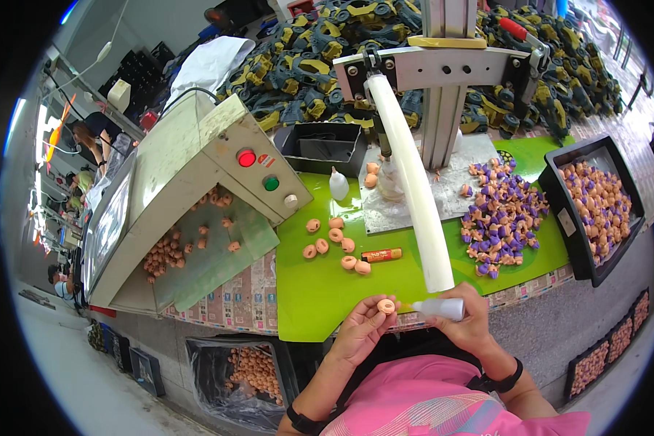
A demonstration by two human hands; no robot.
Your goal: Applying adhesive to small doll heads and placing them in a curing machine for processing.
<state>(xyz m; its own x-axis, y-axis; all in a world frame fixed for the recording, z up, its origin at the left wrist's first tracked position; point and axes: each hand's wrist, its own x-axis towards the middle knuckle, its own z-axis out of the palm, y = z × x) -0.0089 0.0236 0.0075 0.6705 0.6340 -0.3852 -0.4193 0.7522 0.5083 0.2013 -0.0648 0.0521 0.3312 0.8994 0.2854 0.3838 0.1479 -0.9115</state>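
Observation:
Between the fingertips of my left hand (357, 331) is a small peach-coloured doll head (386, 307) with an opening in it. My right hand (466, 325) is closed around a white squeeze bottle (443, 309). The bottle lies nearly level, and its thin tip points left at the doll head; whether the two touch, I cannot tell. Beyond my hands, several loose doll heads (336, 235) rest on the green mat (305, 298), beside a red and orange tube (381, 255). Farther back a second white squeeze bottle (338, 184) stands upright.
A hand press with a long white lever (414, 189) rises over the mat. On the left stands a beige machine (196, 145) with doll heads inside. Peach and purple figure parts (503, 218) lie at right, near a black tray (596, 211). A lined bin (251, 378) sits below.

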